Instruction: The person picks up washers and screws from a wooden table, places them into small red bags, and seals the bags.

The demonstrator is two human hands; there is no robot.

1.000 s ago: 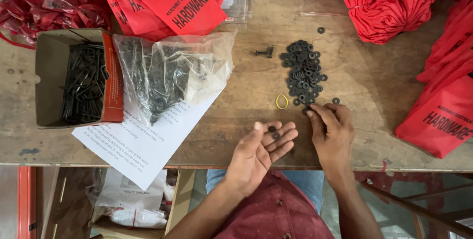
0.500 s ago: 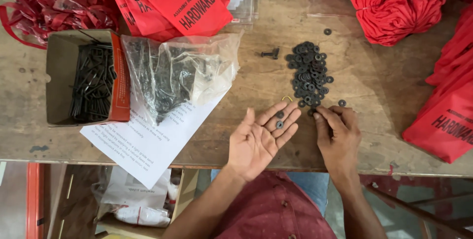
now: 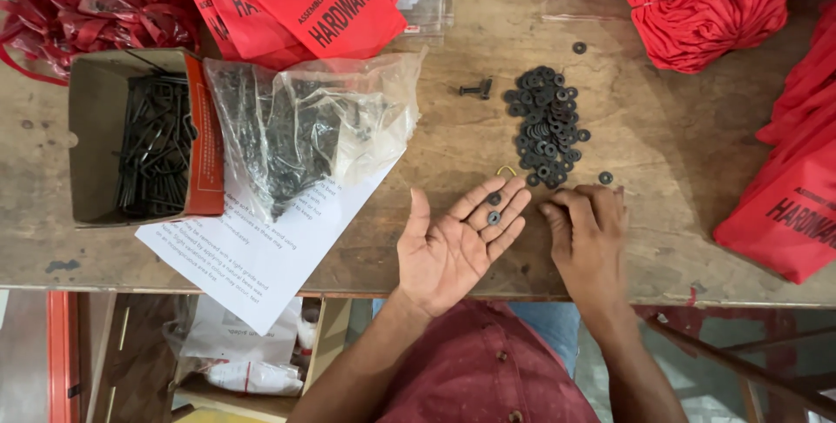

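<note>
Lying palm-up and spread open, the left hand (image 3: 457, 244) cradles two small black metal washers (image 3: 494, 210) on its fingers, while the right hand (image 3: 585, 230), fingers curled down, touches the scratched wooden table (image 3: 679, 153) at 6 o'clock of the washer heap (image 3: 547, 122).

Washer pile (image 3: 547, 127) right of plastic bag (image 3: 305, 122), behind both hands; box (image 3: 144, 135) left of bag.

Even, soft overhead light; faint shadows; sharp focus throughout; mild glare on plastic bag (image 3: 313, 127).
</note>
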